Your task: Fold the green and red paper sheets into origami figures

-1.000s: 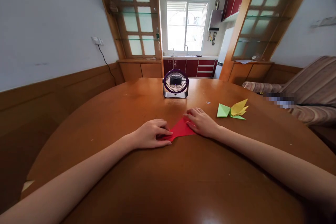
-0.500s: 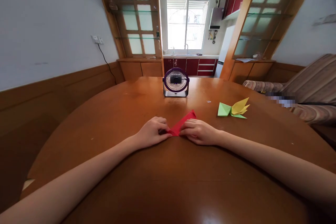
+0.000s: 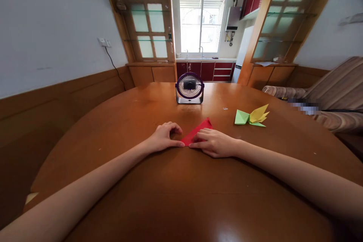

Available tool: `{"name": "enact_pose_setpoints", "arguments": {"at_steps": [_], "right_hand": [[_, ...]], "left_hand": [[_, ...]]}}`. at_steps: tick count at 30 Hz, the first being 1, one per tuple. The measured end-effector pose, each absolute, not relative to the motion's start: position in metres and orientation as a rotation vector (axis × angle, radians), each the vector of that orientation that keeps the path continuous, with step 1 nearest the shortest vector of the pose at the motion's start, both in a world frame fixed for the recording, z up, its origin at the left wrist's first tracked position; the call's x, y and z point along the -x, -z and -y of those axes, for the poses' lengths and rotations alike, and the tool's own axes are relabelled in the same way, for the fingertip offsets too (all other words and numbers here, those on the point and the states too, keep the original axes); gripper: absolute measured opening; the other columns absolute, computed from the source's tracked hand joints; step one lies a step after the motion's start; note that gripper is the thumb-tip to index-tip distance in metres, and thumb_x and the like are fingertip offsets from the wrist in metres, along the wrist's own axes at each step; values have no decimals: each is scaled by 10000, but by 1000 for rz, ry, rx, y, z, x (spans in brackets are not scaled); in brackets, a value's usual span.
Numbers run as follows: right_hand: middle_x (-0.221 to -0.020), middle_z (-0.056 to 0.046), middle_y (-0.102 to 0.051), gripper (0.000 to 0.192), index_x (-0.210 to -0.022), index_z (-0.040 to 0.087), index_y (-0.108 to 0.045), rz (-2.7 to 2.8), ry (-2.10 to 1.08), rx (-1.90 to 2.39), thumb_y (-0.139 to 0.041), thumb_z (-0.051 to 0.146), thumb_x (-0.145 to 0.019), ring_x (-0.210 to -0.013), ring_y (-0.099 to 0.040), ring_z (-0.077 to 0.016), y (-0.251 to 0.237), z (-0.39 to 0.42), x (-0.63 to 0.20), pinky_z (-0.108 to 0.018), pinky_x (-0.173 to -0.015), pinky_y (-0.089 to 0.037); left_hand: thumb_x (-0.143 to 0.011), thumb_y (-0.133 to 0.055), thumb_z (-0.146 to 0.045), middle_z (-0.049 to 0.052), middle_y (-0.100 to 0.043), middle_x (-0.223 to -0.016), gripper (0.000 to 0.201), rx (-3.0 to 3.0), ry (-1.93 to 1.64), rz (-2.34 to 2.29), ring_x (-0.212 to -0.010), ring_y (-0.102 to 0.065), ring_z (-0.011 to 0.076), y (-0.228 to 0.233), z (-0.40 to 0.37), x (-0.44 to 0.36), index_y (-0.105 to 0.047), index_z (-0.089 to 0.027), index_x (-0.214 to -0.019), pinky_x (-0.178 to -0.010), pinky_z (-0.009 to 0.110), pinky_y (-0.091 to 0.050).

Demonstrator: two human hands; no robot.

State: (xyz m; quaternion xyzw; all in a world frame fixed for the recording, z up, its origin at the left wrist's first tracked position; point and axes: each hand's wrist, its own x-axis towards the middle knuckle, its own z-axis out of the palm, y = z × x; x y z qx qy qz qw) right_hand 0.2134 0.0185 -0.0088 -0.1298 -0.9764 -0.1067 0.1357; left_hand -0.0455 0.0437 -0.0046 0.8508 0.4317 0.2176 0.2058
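Note:
A folded sheet of red paper [image 3: 195, 133] lies on the table between my two hands, slanting up to the right. My left hand [image 3: 165, 137] is beside its lower left corner. The thumb tip touches that corner, while the fingers arch above it, apart from the thumb. My right hand [image 3: 214, 143] covers the paper's lower right side, with its fingers closed on the paper and pressing it against the table. Part of the paper is hidden under those fingers.
The brown wooden table [image 3: 136, 196] has a rounded edge. A small purple fan [image 3: 190, 86] stands near its far side. To the right lie folded papers, one green [image 3: 241, 117] and one yellow [image 3: 258, 114]. A striped sofa [image 3: 337, 87] is beyond the table's right edge.
My left fingers have lifted off the red paper and spread from the thumb. My right fingertips have shifted slightly left along the paper's lower edge.

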Motion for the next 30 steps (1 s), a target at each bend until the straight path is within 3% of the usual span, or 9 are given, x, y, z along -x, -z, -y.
{"name": "enact_pose_setpoints", "arguments": {"at_steps": [13,19,25,30], "right_hand": [[-1083,-122,-627,362,-1213,159,-630,2768,110,390,-405,171,-930,-933,-568,-209,11,-20,-216,-368,-851,-488],[-1050,-119,-635,313,-1153,163,-648,2611,-89,415,-448,155,-912,-938,-596,-201,14,-21,-219,-355,-833,-511],[-953,-85,-639,225,-973,187,-673,2104,-122,762,-464,147,-898,-912,-613,-198,18,-35,-238,-368,-822,-513],[-952,-91,-653,208,-896,177,-700,2122,-161,1016,-495,157,-873,-867,-629,-200,22,-48,-251,-367,-794,-522]], "left_hand": [[-667,-759,-539,44,-595,-1071,421,-2397,-427,-1079,-1079,-530,241,-8,-53,62,-705,-251,-970,-946,353,-409],[-687,-730,-567,46,-627,-1019,387,-2432,-494,-1261,-1057,-527,264,-3,-42,50,-715,-250,-909,-974,417,-360],[-754,-688,-541,45,-647,-989,336,-2506,-524,-1389,-1010,-536,264,1,-31,40,-694,-233,-886,-919,420,-356],[-798,-668,-488,38,-654,-969,280,-2526,-541,-1403,-981,-548,251,0,-22,34,-686,-225,-894,-878,391,-366]]}}
